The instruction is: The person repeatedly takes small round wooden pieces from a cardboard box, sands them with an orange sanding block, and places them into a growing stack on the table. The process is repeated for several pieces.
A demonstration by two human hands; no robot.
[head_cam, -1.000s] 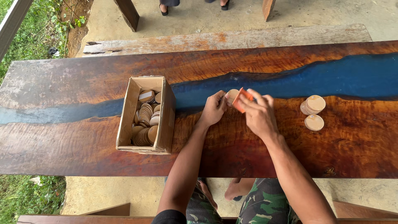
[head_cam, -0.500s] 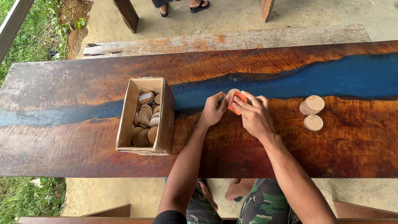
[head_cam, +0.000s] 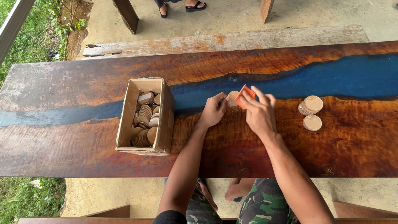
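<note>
Left hand (head_cam: 212, 111) pinching a small round wooden disc (head_cam: 232, 98) by its edge, grip narrow and closed on it, held just above the blue resin band of the surface (head_cam: 83, 141). Right hand (head_cam: 259, 113) closed around an orange pad (head_cam: 244, 96), its face pressed against the disc's rim. Compared with a second ago: hands drawn closer together, pad tilted down onto the disc rather than raised beside it, both held in much the same spot over the surface; by the look of it, rubbing or sanding of this one disc in progress, not yet finished. To the left, open cardboard box (head_cam: 163, 124) packed with many more discs, some on edge. To the right, short stack of discs (head_cam: 311, 105) with a single disc (head_cam: 311, 122) just beside it, apparently unmoved. Beyond the surface, another person's sandalled feet (head_cam: 195, 5).
</note>
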